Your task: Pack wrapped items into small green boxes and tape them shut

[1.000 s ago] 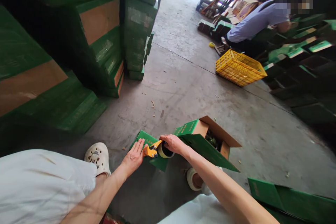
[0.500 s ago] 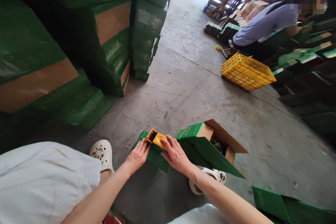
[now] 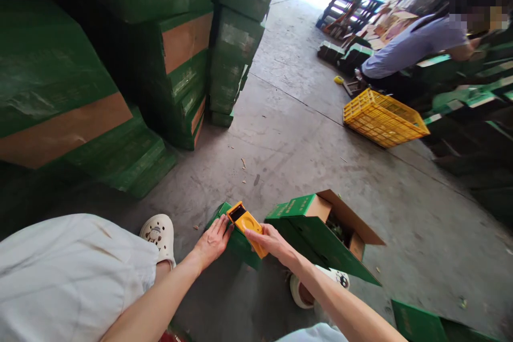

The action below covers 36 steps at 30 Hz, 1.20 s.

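Observation:
My right hand (image 3: 273, 240) grips an orange tape dispenser (image 3: 247, 220), with the thumb on its upper side. The dispenser's dark open end points up and to the left, over a small closed green box (image 3: 242, 254). Flat on the left part of that box rests my left hand (image 3: 212, 244), its fingers stretched out beside the dispenser. My hands and the dispenser cover much of the box top. Just to the right stands an open green carton (image 3: 308, 238) with raised flaps and some dark green contents, hard to make out.
Tall stacks of green cartons (image 3: 236, 53) rise at the left. A yellow plastic crate (image 3: 380, 117) sits on the concrete floor (image 3: 288, 144), near a crouching person (image 3: 417, 45) among more green boxes. Another green carton (image 3: 417, 320) lies at lower right. My shoes flank the small box.
My right hand has shifted back along the tape dispenser, showing more of its body, which is now tilted more steeply. My left hand stays on the green box. The view has shifted slightly.

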Available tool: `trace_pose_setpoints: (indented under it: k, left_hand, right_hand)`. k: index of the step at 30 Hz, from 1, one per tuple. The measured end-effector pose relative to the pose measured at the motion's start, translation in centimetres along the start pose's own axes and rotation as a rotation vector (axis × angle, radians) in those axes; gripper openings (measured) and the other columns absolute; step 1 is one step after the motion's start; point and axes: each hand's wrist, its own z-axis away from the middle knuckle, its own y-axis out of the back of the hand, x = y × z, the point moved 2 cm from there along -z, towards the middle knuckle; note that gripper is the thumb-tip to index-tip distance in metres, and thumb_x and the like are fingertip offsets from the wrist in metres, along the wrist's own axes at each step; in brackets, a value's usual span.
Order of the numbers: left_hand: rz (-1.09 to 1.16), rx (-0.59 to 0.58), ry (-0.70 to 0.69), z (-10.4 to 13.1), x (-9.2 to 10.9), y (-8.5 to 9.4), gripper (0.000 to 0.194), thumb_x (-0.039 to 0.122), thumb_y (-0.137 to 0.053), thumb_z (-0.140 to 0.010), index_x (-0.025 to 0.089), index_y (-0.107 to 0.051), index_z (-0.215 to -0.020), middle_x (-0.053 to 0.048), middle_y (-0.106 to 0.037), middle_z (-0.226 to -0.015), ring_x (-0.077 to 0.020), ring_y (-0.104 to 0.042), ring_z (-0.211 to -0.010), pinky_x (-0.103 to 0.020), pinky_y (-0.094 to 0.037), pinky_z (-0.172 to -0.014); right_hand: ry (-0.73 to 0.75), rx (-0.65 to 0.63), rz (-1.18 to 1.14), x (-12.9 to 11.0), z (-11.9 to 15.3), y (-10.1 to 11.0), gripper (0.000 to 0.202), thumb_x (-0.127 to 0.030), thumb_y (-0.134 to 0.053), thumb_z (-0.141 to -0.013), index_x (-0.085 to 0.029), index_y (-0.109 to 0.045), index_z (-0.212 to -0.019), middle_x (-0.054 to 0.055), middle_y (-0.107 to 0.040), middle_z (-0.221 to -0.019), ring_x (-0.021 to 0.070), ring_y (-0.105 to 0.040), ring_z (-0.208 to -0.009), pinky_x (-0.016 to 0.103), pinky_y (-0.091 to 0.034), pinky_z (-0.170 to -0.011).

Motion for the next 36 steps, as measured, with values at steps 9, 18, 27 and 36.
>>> trace_pose_setpoints:
  k: [9, 18, 27, 36]
  left_hand:
    - [0.018, 0.010, -0.007, 0.0, -0.4, -0.2, 0.051, 0.013, -0.051, -0.096, 0.012, -0.057, -0.147, -0.023, -0.053, -0.154, -0.0321, -0.052, -0.144, -0.047, -0.048, -0.114]
    - [-0.079, -0.039, 0.104, -0.2, 1.7, -0.4, 0.049, 0.019, -0.048, -0.101, 0.010, -0.056, -0.148, -0.023, -0.049, -0.157, -0.0318, -0.048, -0.147, -0.048, -0.046, -0.117]
    - [-0.034, -0.177, 0.436, -3.0, 6.4, -4.0, 0.048, 0.007, -0.051, -0.091, -0.002, -0.064, -0.137, -0.031, -0.060, -0.143, -0.0392, -0.054, -0.140, -0.051, -0.054, -0.106]
    - [0.010, -0.038, 0.363, -2.0, 5.1, -2.2, 0.046, 0.010, -0.052, -0.093, 0.001, -0.065, -0.136, -0.029, -0.061, -0.142, -0.0367, -0.055, -0.140, -0.051, -0.055, -0.106]
  right_hand:
    - [0.187, -0.034, -0.161, -4.8, 1.7, 1.1, 0.055, -0.069, -0.077, -0.080, -0.017, -0.062, -0.085, -0.003, -0.061, -0.065, 0.0101, -0.052, -0.053, 0.022, -0.046, -0.053]
    - [0.141, -0.115, -0.217, -3.3, -1.2, -1.0, 0.060, -0.071, -0.084, -0.069, -0.017, -0.064, -0.083, -0.003, -0.063, -0.065, 0.0103, -0.056, -0.054, 0.022, -0.048, -0.055]
    - [0.146, -0.153, -0.310, -7.4, -2.0, -2.4, 0.056, -0.070, -0.080, -0.076, -0.016, -0.067, -0.087, 0.001, -0.071, -0.067, 0.0125, -0.063, -0.056, 0.024, -0.052, -0.057]
    - [0.076, -0.037, -0.284, -7.6, -1.4, -2.6, 0.062, -0.078, -0.072, -0.077, -0.018, -0.062, -0.075, -0.002, -0.061, -0.052, 0.0128, -0.060, -0.047, 0.022, -0.045, -0.048]
